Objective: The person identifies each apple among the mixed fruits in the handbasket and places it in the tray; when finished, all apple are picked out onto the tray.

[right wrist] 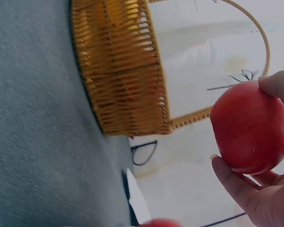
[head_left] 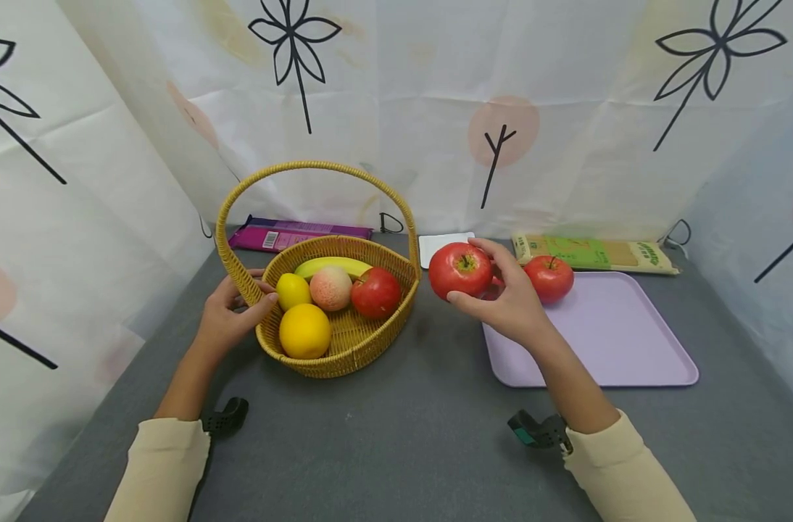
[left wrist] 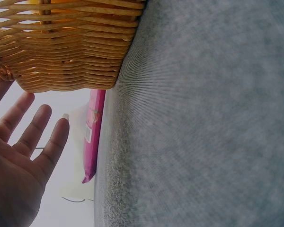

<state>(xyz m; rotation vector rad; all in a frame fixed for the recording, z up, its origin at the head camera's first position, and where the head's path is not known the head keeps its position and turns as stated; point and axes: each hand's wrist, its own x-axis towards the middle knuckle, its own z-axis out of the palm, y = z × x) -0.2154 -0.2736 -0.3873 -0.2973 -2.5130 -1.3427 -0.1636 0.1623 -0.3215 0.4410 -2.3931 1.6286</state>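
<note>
My right hand [head_left: 510, 301] holds a red apple [head_left: 460, 270] above the table, between the basket and the tray. In the right wrist view, thumb and fingers lie around this apple [right wrist: 251, 126]. At the left, my left hand [head_left: 230, 312] holds the wicker basket [head_left: 344, 362] where its arched handle [head_left: 314, 166] meets the rim, with the other fingers spread straight beside the wall in the left wrist view. Inside the basket lie a banana [head_left: 334, 265], a lemon [head_left: 293, 291], a peach [head_left: 331, 288], a red apple [head_left: 375, 293] and an orange [head_left: 305, 331].
A lilac tray [head_left: 631, 341] lies at the right, with another red apple [head_left: 549, 279] at its far left corner. Behind stand a purple packet [head_left: 292, 234], a white card [head_left: 436, 245] and a green-and-yellow packet [head_left: 592, 254], before a patterned curtain [head_left: 409, 145].
</note>
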